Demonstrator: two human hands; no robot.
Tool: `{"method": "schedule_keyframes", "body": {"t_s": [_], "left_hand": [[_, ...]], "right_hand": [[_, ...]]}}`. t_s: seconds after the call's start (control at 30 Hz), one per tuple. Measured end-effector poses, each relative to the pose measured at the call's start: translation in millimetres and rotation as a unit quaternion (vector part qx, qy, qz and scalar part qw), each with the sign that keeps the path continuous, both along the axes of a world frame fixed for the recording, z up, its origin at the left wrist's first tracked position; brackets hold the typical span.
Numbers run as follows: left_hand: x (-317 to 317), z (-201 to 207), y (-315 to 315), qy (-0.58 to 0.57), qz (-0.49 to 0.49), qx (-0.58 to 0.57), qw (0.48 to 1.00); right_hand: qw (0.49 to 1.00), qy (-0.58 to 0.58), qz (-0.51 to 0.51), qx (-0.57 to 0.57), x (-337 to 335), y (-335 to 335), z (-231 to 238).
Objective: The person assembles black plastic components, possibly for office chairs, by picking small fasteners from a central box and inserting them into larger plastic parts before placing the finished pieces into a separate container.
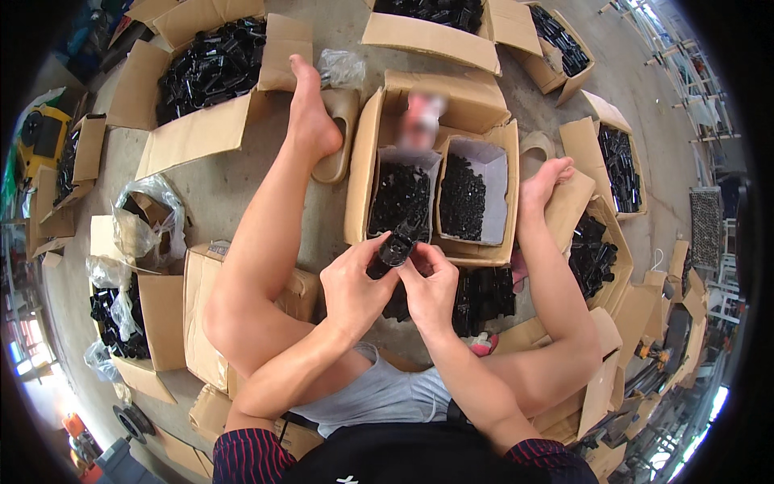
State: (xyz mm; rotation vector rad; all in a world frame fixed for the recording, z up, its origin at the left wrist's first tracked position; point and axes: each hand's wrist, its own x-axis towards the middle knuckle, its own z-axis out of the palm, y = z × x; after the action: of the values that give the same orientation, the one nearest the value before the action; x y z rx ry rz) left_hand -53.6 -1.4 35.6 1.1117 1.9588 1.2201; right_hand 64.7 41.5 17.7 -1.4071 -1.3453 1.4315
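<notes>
Both hands meet in front of me around a black plastic part (397, 248) with a rounded, cylindrical end. My left hand (355, 278) has its fingers wrapped round the part's left side. On the other side, my right hand (430, 282) pinches it with thumb and fingers. The part's exact kind is not clear. Just beyond, a cardboard box (366, 161) holds two lined trays. Small black pieces (403, 190) fill the left tray, and finer black pieces (462, 198) the right one. Below the box, behind my hands, lie more black parts (484, 300).
Open cartons of black parts surround me: a large one (201, 133) at far left, one (435, 34) at the top, others (617, 165) on the right. A plastic-draped carton (161, 310) stands at left. My legs spread either side of the middle box. Sandals (342, 133) lie near my feet.
</notes>
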Motion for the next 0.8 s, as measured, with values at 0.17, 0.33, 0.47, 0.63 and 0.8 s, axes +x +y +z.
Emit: {"method": "schedule_keyframes", "body": {"t_s": [0.17, 0.33, 0.47, 0.63, 0.8], "left_hand": [[-19.0, -9.8, -6.0, -0.308, -0.039, -0.021, 0.950], [-21.1, -1.5, 2.1, -0.534, -0.072, -0.052, 0.841], [-21.2, -10.4, 1.6, -0.533, -0.033, -0.009, 0.845], [-22.5, -1.0, 3.5, -0.570, 0.035, -0.007, 0.821], [-27.4, 1.3, 1.4, -0.635, 0.033, 0.000, 0.772]], "right_hand": [[0.983, 0.135, 0.024, -0.123, -1.8, 19.8, 4.5], [0.980, 0.084, 0.127, -0.125, 10.0, 45.8, 17.4], [0.984, 0.024, 0.171, -0.042, 3.2, 54.7, 16.0], [0.986, -0.055, 0.154, 0.018, -2.8, 50.8, 21.0], [0.968, 0.088, 0.226, -0.061, 9.6, 64.5, 7.6]]}}
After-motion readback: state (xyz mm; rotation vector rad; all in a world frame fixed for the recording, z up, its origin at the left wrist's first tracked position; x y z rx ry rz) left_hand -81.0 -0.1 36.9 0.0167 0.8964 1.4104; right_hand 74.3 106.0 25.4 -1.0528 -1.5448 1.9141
